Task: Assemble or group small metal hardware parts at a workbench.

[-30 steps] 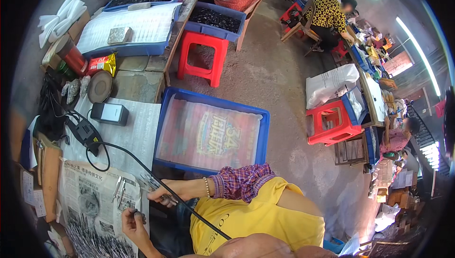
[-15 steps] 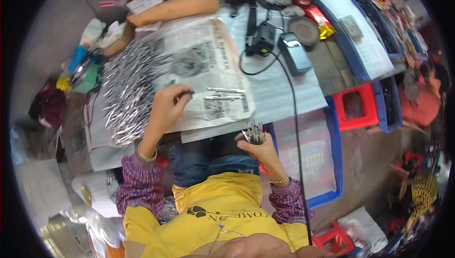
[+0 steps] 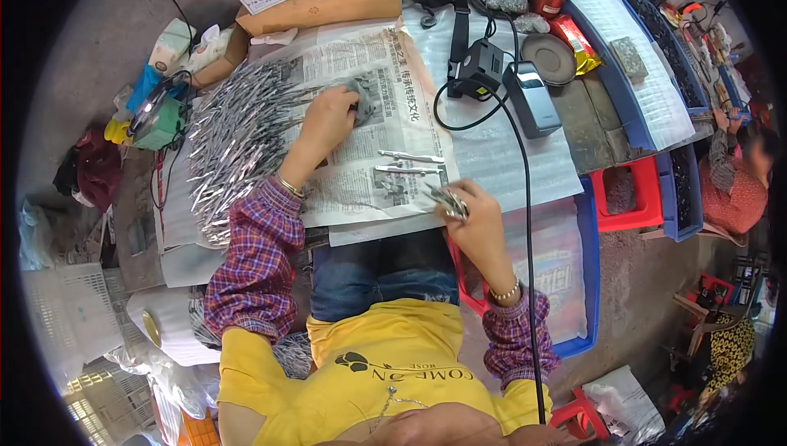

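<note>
My left hand [image 3: 328, 118] lies on a spread newspaper [image 3: 369, 175], fingers closed on a grey cloth-like lump [image 3: 361, 100]. Just left of it is a big pile of thin silvery metal pieces [image 3: 234, 138]. At the newspaper's lower right corner, my right hand [image 3: 475, 225] grips a small bundle of the same metal pieces [image 3: 447, 200]. Two single metal pieces [image 3: 410, 163] lie on the paper between my hands.
A black device [image 3: 479, 69] with a cable and a grey box [image 3: 533, 97] sit right of the newspaper. A blue tray [image 3: 586, 282] and red stool [image 3: 627, 196] stand at my right. A cardboard box [image 3: 328, 3] is behind. Another person [image 3: 730, 188] sits far right.
The view swung from the floor and blue tray onto the table. My left hand moved up the newspaper to the grey lump. My right hand brought its bundle down to the paper's edge.
</note>
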Available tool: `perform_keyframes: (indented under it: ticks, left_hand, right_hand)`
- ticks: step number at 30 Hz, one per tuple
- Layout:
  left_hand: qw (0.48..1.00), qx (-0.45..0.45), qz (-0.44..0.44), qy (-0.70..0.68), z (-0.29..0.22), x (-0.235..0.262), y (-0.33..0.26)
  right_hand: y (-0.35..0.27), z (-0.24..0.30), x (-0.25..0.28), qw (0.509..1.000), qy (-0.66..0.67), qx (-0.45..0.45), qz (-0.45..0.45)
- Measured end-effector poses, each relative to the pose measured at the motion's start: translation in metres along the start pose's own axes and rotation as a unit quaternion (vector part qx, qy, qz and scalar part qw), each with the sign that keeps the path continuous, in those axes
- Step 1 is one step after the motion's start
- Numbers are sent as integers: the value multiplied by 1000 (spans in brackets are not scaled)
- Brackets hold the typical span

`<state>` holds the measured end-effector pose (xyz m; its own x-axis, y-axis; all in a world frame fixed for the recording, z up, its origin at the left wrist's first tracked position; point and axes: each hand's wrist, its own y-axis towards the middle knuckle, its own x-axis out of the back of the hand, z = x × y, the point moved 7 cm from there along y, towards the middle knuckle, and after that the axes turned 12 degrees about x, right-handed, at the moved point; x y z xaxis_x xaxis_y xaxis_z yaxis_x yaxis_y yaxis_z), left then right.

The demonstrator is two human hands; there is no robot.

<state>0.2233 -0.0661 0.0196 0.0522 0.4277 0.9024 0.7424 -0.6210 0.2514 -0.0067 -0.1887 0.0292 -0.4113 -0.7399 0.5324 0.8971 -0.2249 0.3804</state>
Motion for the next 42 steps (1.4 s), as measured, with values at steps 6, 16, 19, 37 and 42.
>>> perform_keyframes:
  ticks: [6, 16, 19, 37, 42]
  left_hand:
    - [1000, -6, 1, -4, 1, 0, -3]
    - [986, 97, -20, -135, 10, 34, -4]
    - [982, 109, -19, -153, 16, 34, -5]
    - [750, 240, 269, -554, -33, 15, -92]
    - [717, 246, 270, -594, -50, 3, -108]
  right_hand:
    - [39, -1, -29, 990, -130, 49, 21]
    - [44, -13, -47, 980, -184, 38, 61]
    - [45, -13, -44, 982, -176, 35, 59]
    - [-10, -12, -16, 978, 170, -111, -45]
    - [-22, -10, -23, 977, 179, -102, -50]
